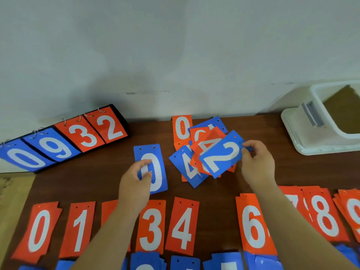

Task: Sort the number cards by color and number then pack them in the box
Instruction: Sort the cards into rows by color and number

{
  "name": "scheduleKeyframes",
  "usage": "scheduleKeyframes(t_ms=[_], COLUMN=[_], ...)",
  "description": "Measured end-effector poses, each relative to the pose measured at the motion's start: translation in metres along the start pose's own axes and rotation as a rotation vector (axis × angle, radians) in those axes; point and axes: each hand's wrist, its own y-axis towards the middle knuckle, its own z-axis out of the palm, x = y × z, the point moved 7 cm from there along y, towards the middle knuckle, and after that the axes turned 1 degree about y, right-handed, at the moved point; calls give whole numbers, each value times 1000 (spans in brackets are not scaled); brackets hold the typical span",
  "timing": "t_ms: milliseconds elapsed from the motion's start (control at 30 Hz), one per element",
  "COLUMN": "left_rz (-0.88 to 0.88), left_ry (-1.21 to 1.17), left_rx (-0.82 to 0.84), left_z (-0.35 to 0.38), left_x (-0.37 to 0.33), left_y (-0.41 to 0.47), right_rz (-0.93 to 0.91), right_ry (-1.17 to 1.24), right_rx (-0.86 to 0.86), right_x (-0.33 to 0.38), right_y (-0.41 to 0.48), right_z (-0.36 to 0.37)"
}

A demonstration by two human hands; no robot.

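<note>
My left hand pinches a blue 0 card near the table's middle. My right hand pinches the end of a blue 2 card, which lies on top of a loose heap of orange and blue cards. An orange 0 card lies at the heap's far edge. A row of orange stacks runs along the near side: 0, 1, 3, 4, 6, 8, 9. My forearms hide the 2 and 7 stacks. Blue stacks peek in along the bottom edge.
A white plastic box stands open at the far right of the brown table. A black flip scoreboard showing 0 9 3 2 leans against the wall at the far left. The table's left edge sits near that scoreboard.
</note>
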Motion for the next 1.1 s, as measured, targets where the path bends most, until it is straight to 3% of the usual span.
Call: scheduleKeyframes(t_ms=[200,633,900,1100], left_rz=[-43,-145,-219,-232], left_ry=[-126,-96,-144,5], left_rx=[-4,-172,-201,-109], left_z=[-73,-267,-313,-304], left_x=[33,192,264,303], left_y=[-49,-122,-146,-146], right_rz=[37,-24,-72,-119], right_ry=[117,-31,-160,-232], right_rx=[117,514,657,729], right_x=[37,94,102,82], right_y=[-93,-281,-336,-358], right_z=[20,135,186,210])
